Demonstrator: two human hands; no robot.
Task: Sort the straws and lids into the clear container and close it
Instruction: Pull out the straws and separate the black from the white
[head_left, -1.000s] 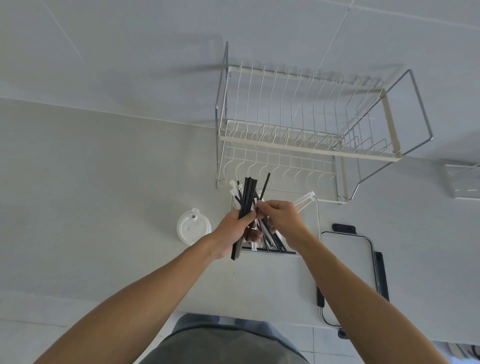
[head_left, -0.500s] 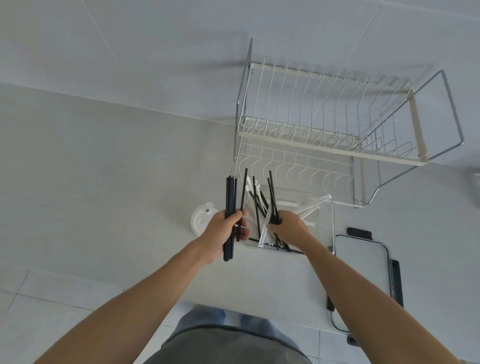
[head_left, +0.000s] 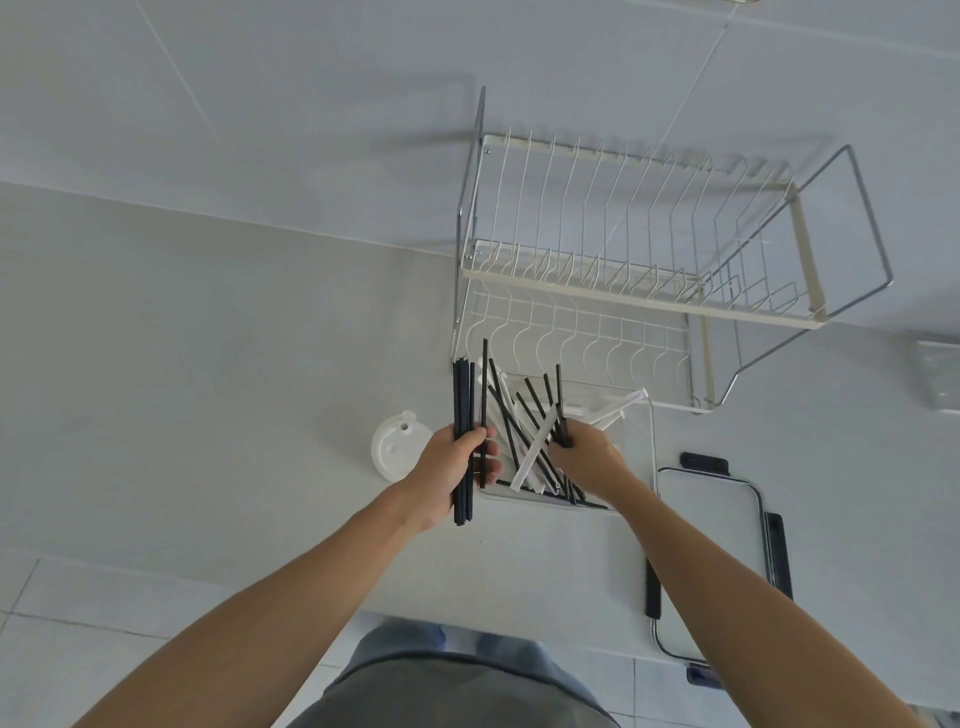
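On the white counter (head_left: 218, 395), near its front edge, stands the clear container (head_left: 636, 441), and it is open, with black and white straws lying crossed inside it and sticking up over its rim. From the head camera, which is the only view, the left hand (head_left: 457, 462) is at the left side of the container and its fingers are curled around a bundle of black straws (head_left: 462, 400), which it holds nearly upright; one thinner black straw stands a little apart at the right of the bundle, in the same hand. The right hand (head_left: 587, 460) reaches into the container with the fingers bent down among the loose straws (head_left: 524, 431), and it seems to pinch some black ones, but the fingertips are hidden, so I cannot tell this surely. The two hands are apart, with the straws between them. Left of the container, just beside the left hand, a round white lid (head_left: 395, 449) lies flat on the counter. To the right lies the container lid (head_left: 711, 545), clear with dark clips at its edges. Behind the container stands a wire dish rack (head_left: 649, 249) against the wall.
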